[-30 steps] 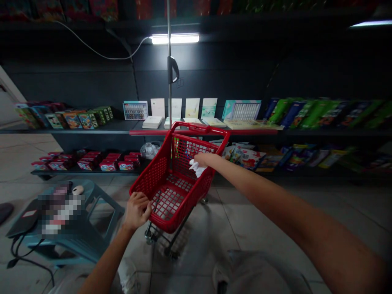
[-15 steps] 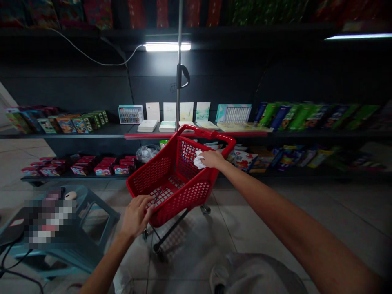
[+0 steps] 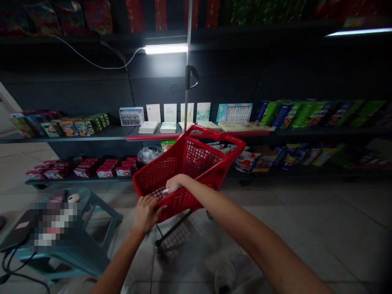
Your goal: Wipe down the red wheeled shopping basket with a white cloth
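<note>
A red plastic shopping cart (image 3: pixel 171 165) with pierced basket walls stands at an angle before me. My left hand (image 3: pixel 146 213) is on the rim at its near left corner, fingers hooked over the edge and thumb against the outside wall. Over the near side wall reaches my right hand (image 3: pixel 175 183), bent down into the basket. A white tissue or cloth (image 3: pixel 165 191) is bunched in its fingers, mostly hidden by the hand. A metal pole (image 3: pixel 188 49) with a black handle rises behind the cart's frame.
Behind the cart, a dark shelf (image 3: pixel 107 131) carries boxes, booklets, pen sets and green and blue packs. Small red boxes (image 3: pixel 110 168) line the lower shelf. At left stands a blue-grey stool (image 3: pixel 113 212) with devices and cables on it. Tiled floor surrounds the cart.
My right hand has moved with the white tissue from the handle end down to the near left part of the basket. My left hand has closed on the rim. The cart has shifted slightly right.
</note>
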Available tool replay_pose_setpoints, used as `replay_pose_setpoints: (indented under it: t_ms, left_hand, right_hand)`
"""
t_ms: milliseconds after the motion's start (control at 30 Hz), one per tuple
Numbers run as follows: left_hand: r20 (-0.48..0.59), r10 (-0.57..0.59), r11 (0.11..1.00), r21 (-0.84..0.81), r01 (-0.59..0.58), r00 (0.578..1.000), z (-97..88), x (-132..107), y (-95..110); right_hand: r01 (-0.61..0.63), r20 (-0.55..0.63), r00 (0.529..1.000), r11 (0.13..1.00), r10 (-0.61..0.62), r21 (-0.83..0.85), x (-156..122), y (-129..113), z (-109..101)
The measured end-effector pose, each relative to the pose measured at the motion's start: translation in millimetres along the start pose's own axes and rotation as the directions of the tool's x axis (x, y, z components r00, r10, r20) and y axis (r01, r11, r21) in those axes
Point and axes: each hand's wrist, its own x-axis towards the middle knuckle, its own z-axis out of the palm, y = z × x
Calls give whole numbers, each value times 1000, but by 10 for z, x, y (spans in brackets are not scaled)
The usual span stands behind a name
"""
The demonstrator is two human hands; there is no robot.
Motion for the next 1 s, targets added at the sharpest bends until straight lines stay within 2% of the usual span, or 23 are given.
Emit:
replay_pose_setpoints:
  t_ms: [100,200,300,367,400,467,533,600,667,733,767,833,867,933,1000]
  left_hand:
    - [31,2,1000,11,-2,1000,25,34,-39]
    - [46,-7,1000,24,6,999,53,56,-99]
    - [43,-13,1000,20,12,999,61,63,-146]
    - [39,-12,1000,-1,12,999,58,64,-169]
    - [37,-11,1000,-13,11,999,58,66,-180]
    - [27,-8,999,-37,9,1000,62,70,-203]
    - [11,-4,998,-60,5,1000,74,78,-223]
    - [-19,-1,996,-85,-1,1000,90,86,-232]
    - [-65,-5,993,-115,-2,998,101,90,-225]
    - [-107,-20,986,-164,2,994,105,87,-201]
    - [-122,-30,980,-198,6,992,106,83,-185]
    - [-144,-53,964,-267,13,988,110,72,-151]
    - [-155,-67,955,-297,18,986,115,66,-134]
    - [-173,-99,941,-338,35,980,130,56,-107]
    - [-184,-134,931,-359,60,974,149,50,-88]
  right_hand:
    - [6,-125,992,999,-1,39,28,-91,88]
    - [-6,-240,971,998,20,60,-61,-5,155]
    - [-39,-332,941,998,56,58,-311,286,221]
    - [-87,-445,891,996,90,28,-557,564,274]
    - [-131,-558,823,991,108,-1,-693,708,304]
    - [-236,-748,647,972,148,-12,-953,961,369]
    - [-307,-864,468,951,185,38,-1155,1118,446]
    - [-319,-919,322,940,229,122,-1260,1165,547]
    - [-298,-937,200,929,286,220,-1260,1135,683]
    - [-250,-927,99,911,362,329,-1174,1066,855]
    - [-210,-912,66,899,406,385,-1106,1024,949]
    - [-103,-864,33,862,502,497,-944,916,1138]
    - [-45,-836,36,837,547,545,-855,842,1225]
    - [50,-790,69,788,610,613,-678,641,1376]
    - [117,-787,125,779,604,616,-510,364,1494]
